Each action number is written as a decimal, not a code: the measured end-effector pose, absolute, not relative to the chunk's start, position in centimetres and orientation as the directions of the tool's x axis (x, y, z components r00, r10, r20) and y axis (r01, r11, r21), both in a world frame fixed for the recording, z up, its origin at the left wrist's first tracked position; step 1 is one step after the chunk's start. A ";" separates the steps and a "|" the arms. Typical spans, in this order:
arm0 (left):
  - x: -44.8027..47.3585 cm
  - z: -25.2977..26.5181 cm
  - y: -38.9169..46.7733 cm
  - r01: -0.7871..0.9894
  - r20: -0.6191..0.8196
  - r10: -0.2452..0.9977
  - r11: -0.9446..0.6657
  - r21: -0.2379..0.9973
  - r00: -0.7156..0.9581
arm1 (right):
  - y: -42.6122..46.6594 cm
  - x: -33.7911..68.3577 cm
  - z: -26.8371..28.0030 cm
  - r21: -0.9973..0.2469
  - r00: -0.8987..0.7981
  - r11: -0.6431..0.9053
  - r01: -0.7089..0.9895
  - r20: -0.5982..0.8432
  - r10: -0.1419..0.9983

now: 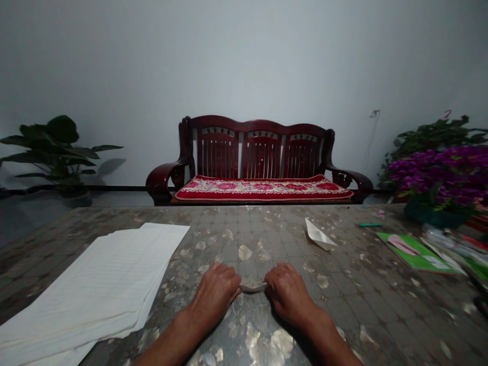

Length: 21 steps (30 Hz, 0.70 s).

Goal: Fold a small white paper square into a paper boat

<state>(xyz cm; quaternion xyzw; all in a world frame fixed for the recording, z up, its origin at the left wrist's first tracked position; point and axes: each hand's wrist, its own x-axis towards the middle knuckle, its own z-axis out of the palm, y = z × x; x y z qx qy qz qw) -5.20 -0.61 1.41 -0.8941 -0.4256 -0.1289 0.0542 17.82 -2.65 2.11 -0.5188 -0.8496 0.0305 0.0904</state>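
Between my two hands, low over the middle of the table, is a small piece of folded paper [253, 287]. My left hand [218, 285] has its fingers closed on the paper's left end. On the right end, my right hand [286, 287] grips with curled fingers. Only the middle stretch of the paper shows; its ends are hidden by the hands. Farther back to the right, a folded paper boat [319, 235] lies on the table, apart from both hands.
A stack of lined paper sheets [95, 279] covers the left of the patterned table [244, 223]. Toward the right lie a green pen [370, 224] and a green booklet [414, 256] with pink scissors-like item [403, 245]. Purple flowers [442, 173] stand behind. A wooden bench [261, 152] is beyond.
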 end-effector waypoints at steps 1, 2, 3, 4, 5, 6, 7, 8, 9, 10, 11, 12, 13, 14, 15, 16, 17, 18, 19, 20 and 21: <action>-5.1 1.2 -0.5 0.768 0.309 0.732 -0.640 0.009 0.607 | -2.7 17.7 2.2 -0.138 -0.445 0.459 0.878 0.118 0.888; -4.9 0.9 -0.4 0.758 0.344 0.714 -0.652 0.007 0.610 | -2.7 17.6 2.4 -0.130 -0.445 0.458 0.880 0.116 0.888; -4.8 0.7 -0.3 0.747 0.376 0.694 -0.664 0.006 0.614 | -2.7 17.5 2.6 -0.121 -0.443 0.455 0.882 0.117 0.889; -4.7 0.6 -0.3 0.736 0.404 0.675 -0.677 0.004 0.618 | -2.8 17.4 2.9 -0.112 -0.441 0.453 0.884 0.120 0.890; -4.7 0.5 -0.3 0.726 0.427 0.657 -0.688 0.003 0.621 | -2.8 17.1 3.1 -0.105 -0.441 0.454 0.885 0.125 0.889; -4.6 0.4 -0.3 0.718 0.445 0.644 -0.696 0.001 0.623 | -2.9 16.9 3.3 -0.105 -0.447 0.461 0.881 0.130 0.885; -4.5 0.3 -0.4 0.711 0.459 0.632 -0.703 -0.001 0.625 | -2.9 16.5 3.6 -0.110 -0.459 0.473 0.874 0.135 0.878; -4.4 0.3 -0.4 0.705 0.469 0.622 -0.710 -0.002 0.627 | -3.0 16.1 3.7 -0.119 -0.473 0.489 0.864 0.142 0.870; -4.3 0.3 -0.5 0.697 0.477 0.612 -0.717 -0.002 0.631 | -3.0 15.7 3.8 -0.128 -0.487 0.505 0.854 0.148 0.861; -4.1 0.3 -0.5 0.689 0.485 0.602 -0.725 -0.001 0.634 | -3.0 15.3 3.9 -0.133 -0.499 0.517 0.845 0.152 0.853; -4.1 0.3 -0.6 0.682 0.490 0.596 -0.731 0.002 0.636 | -3.0 14.9 3.9 -0.134 -0.503 0.522 0.843 0.151 0.851; -4.0 0.3 -0.6 0.675 0.492 0.590 -0.738 0.008 0.640 | -2.9 14.6 3.9 -0.132 -0.501 0.519 0.845 0.145 0.853; -4.0 0.3 -0.5 0.669 0.491 0.588 -0.743 0.014 0.643 | -2.9 14.4 3.8 -0.129 -0.494 0.509 0.851 0.137 0.859; -4.0 0.4 -0.5 0.665 0.486 0.589 -0.747 0.021 0.646 | -2.8 14.2 3.8 -0.127 -0.483 0.497 0.858 0.126 0.867; -4.1 0.4 -0.4 0.662 0.477 0.591 -0.749 0.026 0.650 | -2.7 14.2 3.7 -0.127 -0.472 0.484 0.866 0.115 0.874; -4.2 0.5 -0.3 0.663 0.465 0.598 -0.748 0.031 0.653 | -2.6 14.3 3.7 -0.127 -0.461 0.472 0.872 0.107 0.881; -4.3 0.6 -0.3 0.667 0.451 0.607 -0.745 0.035 0.654 | -2.5 14.5 3.6 -0.127 -0.452 0.462 0.878 0.100 0.887; -4.4 0.7 -0.2 0.673 0.437 0.618 -0.739 0.038 0.653 | -2.5 14.7 3.6 -0.126 -0.442 0.451 0.884 0.094 0.892; -4.6 0.8 -0.2 0.681 0.422 0.630 -0.731 0.042 0.652 | -2.4 15.0 3.6 -0.124 -0.431 0.439 0.890 0.087 0.898; -4.7 0.9 -0.2 0.688 0.405 0.642 -0.725 0.045 0.651 | -2.4 15.2 3.7 -0.122 -0.422 0.429 0.895 0.080 0.903; -4.7 1.0 -0.1 0.694 0.389 0.653 -0.719 0.048 0.650 | -2.3 15.4 3.7 -0.119 -0.413 0.419 0.900 0.072 0.908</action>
